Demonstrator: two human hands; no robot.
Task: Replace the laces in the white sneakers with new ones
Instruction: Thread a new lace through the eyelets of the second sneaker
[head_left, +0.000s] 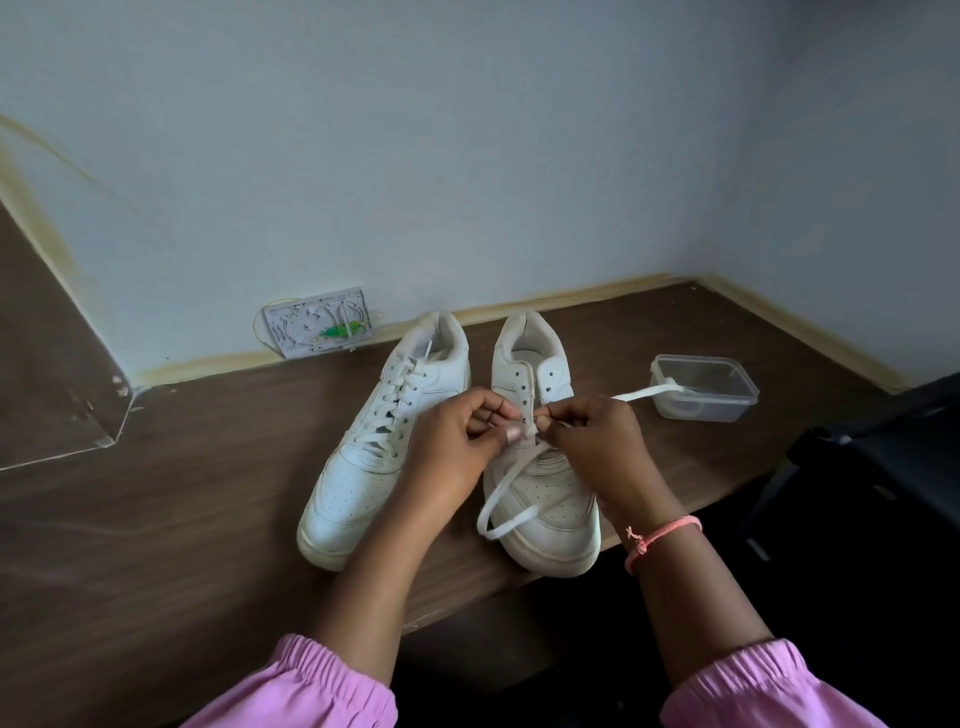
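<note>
Two white sneakers stand side by side on a brown table, toes toward me. The left sneaker (374, 447) is fully laced. The right sneaker (540, 499) has bare upper eyelets. A flat white lace (506, 499) loops over its toe and a second stretch runs right to a clear plastic box (704, 387). My left hand (462, 441) pinches the eyelet flap of the right sneaker at mid-height. My right hand (597, 441) pinches the lace right beside it, over the tongue. The fingertips of both hands nearly meet.
The table (182, 519) fills a corner, with walls behind and to the right. A white plastic plate with a green piece (319, 323) leans on the back wall. A dark chair (883, 467) stands at the right. The table's front edge runs just below the sneaker toes.
</note>
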